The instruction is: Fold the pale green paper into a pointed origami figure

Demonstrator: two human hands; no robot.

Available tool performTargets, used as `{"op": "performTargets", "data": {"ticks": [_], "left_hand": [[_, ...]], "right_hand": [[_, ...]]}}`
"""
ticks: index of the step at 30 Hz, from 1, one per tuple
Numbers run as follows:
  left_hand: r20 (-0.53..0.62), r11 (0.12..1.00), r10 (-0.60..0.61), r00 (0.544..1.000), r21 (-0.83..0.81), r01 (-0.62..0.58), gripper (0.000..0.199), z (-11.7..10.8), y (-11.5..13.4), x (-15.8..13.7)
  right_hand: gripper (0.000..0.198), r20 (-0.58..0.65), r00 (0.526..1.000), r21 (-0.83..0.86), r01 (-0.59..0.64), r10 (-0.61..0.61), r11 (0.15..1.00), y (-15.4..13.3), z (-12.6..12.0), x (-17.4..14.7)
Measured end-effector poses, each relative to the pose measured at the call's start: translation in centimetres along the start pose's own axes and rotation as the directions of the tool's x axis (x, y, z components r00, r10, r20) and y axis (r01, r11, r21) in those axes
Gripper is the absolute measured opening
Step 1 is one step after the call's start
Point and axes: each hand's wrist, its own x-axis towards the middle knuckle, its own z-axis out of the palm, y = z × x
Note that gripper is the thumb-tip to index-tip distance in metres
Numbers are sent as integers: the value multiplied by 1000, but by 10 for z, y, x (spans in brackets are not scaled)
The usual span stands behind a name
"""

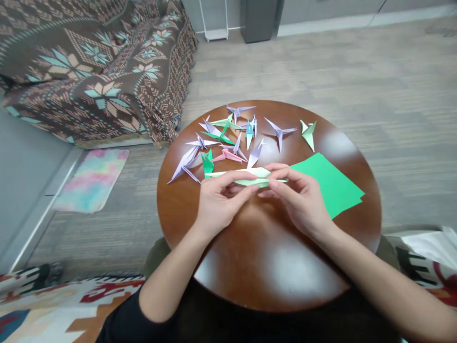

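Note:
A pale green piece of folded paper (259, 173), long and narrow, is stretched between my two hands over the table. My left hand (219, 202) pinches its left part between thumb and fingers. At the other end, my right hand (303, 197) grips it with thumb and fingertips. Just beyond lie several folded paper cranes: a pink crane (228, 156), a dark green crane (207, 163) and a lilac crane (256, 153) are closest to the paper. Green paper sheets (324, 183) lie stacked beside my right hand, which covers part of them.
The round brown wooden table (250, 267) bears all the paper. A light green crane (308, 135) and another lilac crane (280, 133) stand towards its far right. Beyond the table is a sofa with a patterned cover (143, 76). A pastel mat (94, 178) lies on the floor at left.

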Motion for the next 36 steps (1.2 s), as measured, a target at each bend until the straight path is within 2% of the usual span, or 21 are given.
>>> {"op": "performTargets", "data": {"ticks": [3,6,11,21,25,30,36], "left_hand": [[18,999,33,999,2,-33,12,1,1,-1],[14,1000,18,1000,9,-18,10,1,2,-1],[17,999,-46,999,-28,47,8,1,4,0],[7,989,-89,996,-117,89,7,1,7,2],[9,997,-40,999,-68,41,8,0,5,2],[13,996,61,998,60,-61,6,-1,2,1],[-21,993,69,997,96,-66,11,-1,1,0]], "right_hand": [[5,29,998,-140,54,-51,989,0,-1,1],[8,27,991,-237,133,-130,962,-1,0,1],[11,19,980,-276,195,-197,941,-1,2,1],[7,-48,951,-340,271,-305,901,-2,5,-1],[5,-11,975,-329,208,-224,921,-3,4,0],[12,24,998,-167,54,-51,985,-3,2,0],[7,17,999,-132,37,-35,991,-4,4,0]]}}
